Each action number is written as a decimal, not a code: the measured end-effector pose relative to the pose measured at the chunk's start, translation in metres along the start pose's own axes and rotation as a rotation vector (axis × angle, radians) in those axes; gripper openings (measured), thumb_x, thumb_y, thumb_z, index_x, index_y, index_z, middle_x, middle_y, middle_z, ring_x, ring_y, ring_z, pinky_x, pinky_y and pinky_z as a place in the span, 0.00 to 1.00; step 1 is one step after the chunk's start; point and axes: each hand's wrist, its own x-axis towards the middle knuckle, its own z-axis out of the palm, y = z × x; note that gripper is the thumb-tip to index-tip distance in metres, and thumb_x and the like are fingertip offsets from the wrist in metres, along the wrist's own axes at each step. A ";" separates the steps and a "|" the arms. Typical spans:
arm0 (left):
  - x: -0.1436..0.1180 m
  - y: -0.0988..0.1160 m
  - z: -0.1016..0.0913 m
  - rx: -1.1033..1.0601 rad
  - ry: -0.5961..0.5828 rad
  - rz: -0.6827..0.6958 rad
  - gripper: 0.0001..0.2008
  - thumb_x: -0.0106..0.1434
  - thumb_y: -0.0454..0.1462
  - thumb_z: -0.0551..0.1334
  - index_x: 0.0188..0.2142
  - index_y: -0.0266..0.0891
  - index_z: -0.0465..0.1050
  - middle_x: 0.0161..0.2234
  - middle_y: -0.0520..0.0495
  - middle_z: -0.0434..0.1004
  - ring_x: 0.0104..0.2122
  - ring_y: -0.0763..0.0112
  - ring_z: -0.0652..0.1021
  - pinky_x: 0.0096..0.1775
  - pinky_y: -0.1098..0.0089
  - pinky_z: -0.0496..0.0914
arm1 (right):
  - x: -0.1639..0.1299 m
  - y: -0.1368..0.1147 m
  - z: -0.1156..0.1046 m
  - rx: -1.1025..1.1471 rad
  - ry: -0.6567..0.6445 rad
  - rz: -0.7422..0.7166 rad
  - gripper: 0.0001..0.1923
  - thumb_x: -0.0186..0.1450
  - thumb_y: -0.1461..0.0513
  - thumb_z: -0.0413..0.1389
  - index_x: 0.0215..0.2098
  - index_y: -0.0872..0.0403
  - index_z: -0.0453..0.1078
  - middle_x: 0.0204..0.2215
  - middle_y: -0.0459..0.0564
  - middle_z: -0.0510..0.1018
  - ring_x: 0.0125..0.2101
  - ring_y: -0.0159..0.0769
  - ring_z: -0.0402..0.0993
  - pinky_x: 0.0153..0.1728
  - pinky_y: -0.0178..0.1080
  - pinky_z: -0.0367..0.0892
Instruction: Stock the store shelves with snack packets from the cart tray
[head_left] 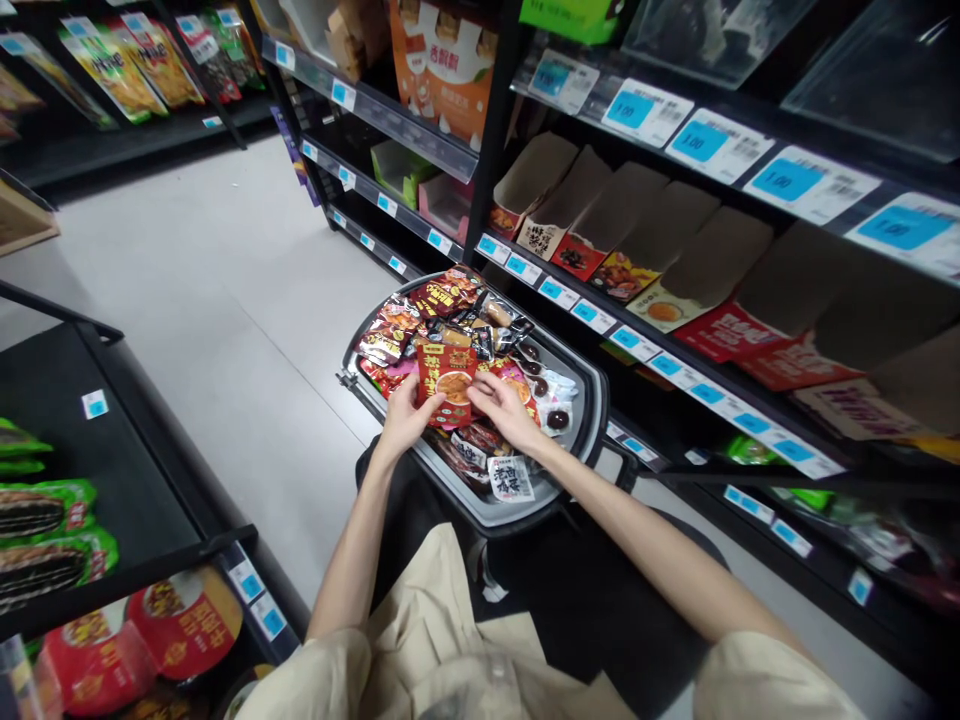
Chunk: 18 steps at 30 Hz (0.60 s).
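Sorting step: my left grip (405, 415) and right grip (504, 408) pinch 1 red snack packet (448, 385) above the basket (585, 420); next calls for lifting it clear, I judge.

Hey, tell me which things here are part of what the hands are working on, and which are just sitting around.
In hand:
left hand
right hand
red snack packet, held by both hands
grey basket full of snack packets

Just around:
cardboard display boxes on the shelf
blue price tags
green packets, lower left shelf
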 end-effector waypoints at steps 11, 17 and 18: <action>-0.003 -0.002 -0.001 -0.108 0.000 -0.054 0.16 0.67 0.49 0.63 0.44 0.39 0.76 0.40 0.46 0.82 0.38 0.64 0.82 0.41 0.66 0.76 | 0.007 0.003 -0.008 -0.032 0.113 -0.032 0.17 0.49 0.56 0.73 0.34 0.52 0.77 0.31 0.48 0.84 0.35 0.44 0.82 0.45 0.49 0.77; -0.004 0.001 0.003 -0.120 0.144 -0.005 0.15 0.69 0.47 0.62 0.47 0.40 0.70 0.45 0.44 0.82 0.44 0.62 0.82 0.48 0.63 0.75 | 0.013 -0.008 -0.021 0.037 0.175 -0.087 0.19 0.54 0.54 0.70 0.42 0.50 0.76 0.37 0.49 0.85 0.39 0.45 0.83 0.47 0.51 0.76; -0.004 0.001 0.003 -0.116 0.175 -0.003 0.14 0.69 0.47 0.62 0.47 0.40 0.69 0.45 0.43 0.82 0.44 0.63 0.82 0.48 0.63 0.75 | 0.015 -0.007 -0.025 0.036 0.231 -0.122 0.19 0.55 0.54 0.69 0.42 0.50 0.76 0.38 0.49 0.85 0.40 0.45 0.83 0.47 0.50 0.76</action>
